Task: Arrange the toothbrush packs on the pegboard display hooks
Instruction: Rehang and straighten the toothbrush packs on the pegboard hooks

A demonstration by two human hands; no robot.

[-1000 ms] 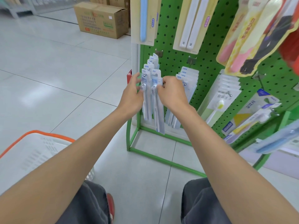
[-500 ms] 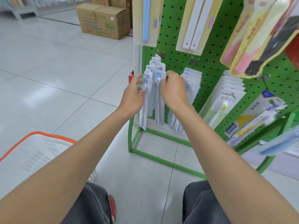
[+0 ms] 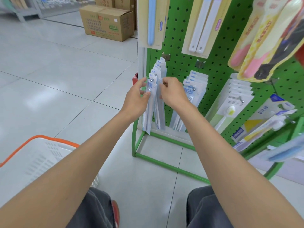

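Head view: pinches the front toothbrush pack (image 3: 148,112) at the hook tip (image 3: 148,90) with the left hand (image 3: 136,100), steadying it. Grasps the next pack (image 3: 160,112) with the right hand (image 3: 172,93), curled, seemingly seating it low on the pegboard (image 3: 181,63).

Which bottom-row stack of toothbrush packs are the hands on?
The leftmost stack, at the pegboard's edge: left hand and right hand both pinch its packs. The other stacks hang further right.

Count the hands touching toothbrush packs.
2. The left hand pinches the front pack at the pegboard's lower left; the right hand grips the next packs behind it.
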